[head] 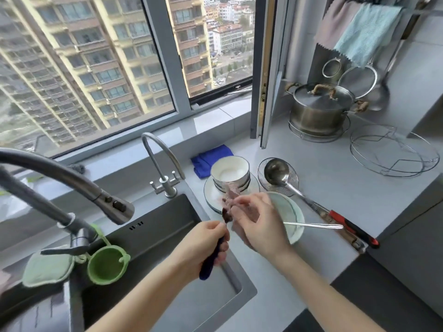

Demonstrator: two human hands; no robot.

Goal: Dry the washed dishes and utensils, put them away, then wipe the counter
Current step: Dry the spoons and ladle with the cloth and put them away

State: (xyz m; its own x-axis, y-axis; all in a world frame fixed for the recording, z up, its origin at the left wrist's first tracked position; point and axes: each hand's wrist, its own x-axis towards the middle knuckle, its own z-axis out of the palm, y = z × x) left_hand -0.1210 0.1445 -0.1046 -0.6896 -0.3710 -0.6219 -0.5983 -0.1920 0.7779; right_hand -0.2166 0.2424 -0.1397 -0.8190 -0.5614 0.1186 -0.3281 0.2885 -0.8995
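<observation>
My left hand [206,243] grips a dark blue-handled utensil [211,262] over the sink's right edge, its upper end hidden. My right hand [259,221] pinches a small pinkish-grey cloth [231,195] around that upper end. Behind the hands, a white bowl [230,172] stands on a white plate [213,195]. A pale green plate [291,212] lies under my right hand with a thin metal utensil [316,225] across it. A steel ladle [279,172] rests on a mesh skimmer [263,176], its red-and-black handle [352,227] pointing right.
The dark sink [167,236] has two faucets [160,161] and a green strainer [106,263]. A folded blue cloth [211,156] lies behind the bowl. A lidded steel pot [321,109] and wire rack [393,152] stand at back right. Towels [366,32] hang above.
</observation>
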